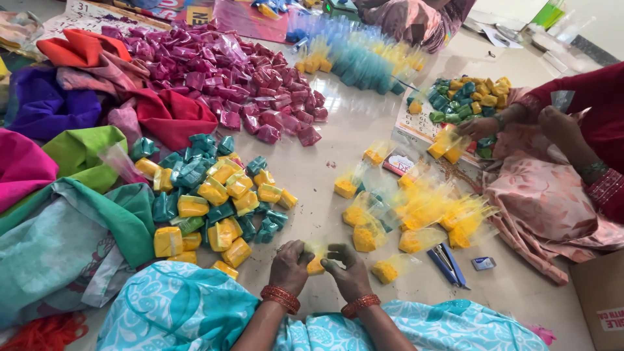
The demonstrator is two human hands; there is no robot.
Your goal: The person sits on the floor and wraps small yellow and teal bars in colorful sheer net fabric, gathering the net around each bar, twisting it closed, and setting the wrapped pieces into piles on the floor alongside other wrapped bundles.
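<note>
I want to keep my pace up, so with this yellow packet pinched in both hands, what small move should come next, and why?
Probably set the yellow packet onto the pile of folded packets to your left. Both the left hand and right hand pinch it low over the floor, it already looks compact, and the open-topped bags wait on the right.

A small clear plastic packet of yellow powder [316,263] sits at the near edge of the floor, near the middle of the scene. It is pinched between the left hand [290,265] and the right hand [348,270], whose fingertips close on it from either side, so only its yellow middle shows. It is held just above the pale floor, with its clear top hidden by the fingers. Its exact tilt cannot be told.
</note>
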